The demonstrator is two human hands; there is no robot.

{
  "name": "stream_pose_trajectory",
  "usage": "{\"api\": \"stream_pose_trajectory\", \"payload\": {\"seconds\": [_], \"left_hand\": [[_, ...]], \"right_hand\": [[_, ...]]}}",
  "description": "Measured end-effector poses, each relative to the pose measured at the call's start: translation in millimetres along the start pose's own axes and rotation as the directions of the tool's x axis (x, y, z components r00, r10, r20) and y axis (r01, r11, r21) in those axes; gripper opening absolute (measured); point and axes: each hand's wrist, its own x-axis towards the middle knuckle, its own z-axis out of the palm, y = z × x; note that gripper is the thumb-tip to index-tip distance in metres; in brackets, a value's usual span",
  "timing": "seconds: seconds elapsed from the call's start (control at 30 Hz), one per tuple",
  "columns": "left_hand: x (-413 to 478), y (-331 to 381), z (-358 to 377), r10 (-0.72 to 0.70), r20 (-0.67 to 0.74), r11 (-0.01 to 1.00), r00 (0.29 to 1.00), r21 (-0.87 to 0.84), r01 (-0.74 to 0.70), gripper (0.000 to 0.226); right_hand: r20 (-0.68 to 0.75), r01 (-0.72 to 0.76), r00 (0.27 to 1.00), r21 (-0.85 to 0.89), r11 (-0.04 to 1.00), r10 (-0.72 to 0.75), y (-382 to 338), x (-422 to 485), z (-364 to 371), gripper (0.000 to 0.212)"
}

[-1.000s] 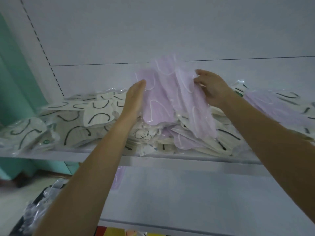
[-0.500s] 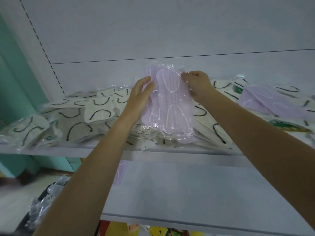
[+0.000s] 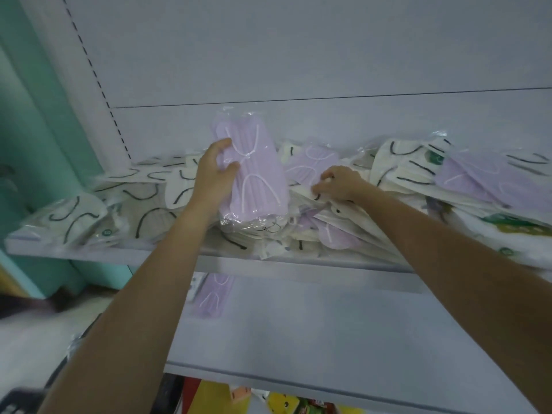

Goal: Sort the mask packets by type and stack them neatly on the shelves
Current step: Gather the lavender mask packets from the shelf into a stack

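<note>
left hand [image 3: 215,174] grips the left long edge of the lilac mask packet [image 3: 254,174], thumb on its front face, fingers curled behind. the packet stands nearly upright on the heap at the middle of the upper shelf [image 3: 298,265], its top close to the back panel [image 3: 298,55].

right hand [image 3: 340,182] is just beside it, fingers curled down onto the white packets [image 3: 388,174]; cannot tell whether it pinches one.

edges: the heap reaches the shelf's front lip at centre and overhangs it at far right. at left the packets lie flatter. there is free space above the heap.

lower shelf [image 3: 328,339]: flat grey board, with one lilac packet [image 3: 213,294] at rear left.

materials: clear crinkled glossy film; pleated lilac masks with white ear loops; white masks with black loops, some with green print.
</note>
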Motion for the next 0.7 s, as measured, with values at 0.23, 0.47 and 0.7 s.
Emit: {"api": "stream_pose_trajectory", "payload": {"seconds": [0.23,0.47,0.7], "left_hand": [[-2.0,-2.6,-0.1,-0.05,0.0,0.999,0.999,0.01,0.05,0.043],[-0.4,-11.1,-4.3,-0.062,0.001,0.998,0.998,0.022,0.062,0.044],[3.8,-8.0,-5.0,-0.075,-0.017,0.996,0.997,0.037,0.076,0.045]], "right_hand": [[-0.096,-0.174,0.979,0.08,0.982,0.181,-11.2,26.8,8.7,0.083],[-0.238,-0.058,0.963,0.26,0.964,0.122,-2.6,18.5,12.2,0.058],[-0.457,0.367,0.888,0.635,0.68,-0.053,-13.3,-12.3,-20.0,0.04]]}}
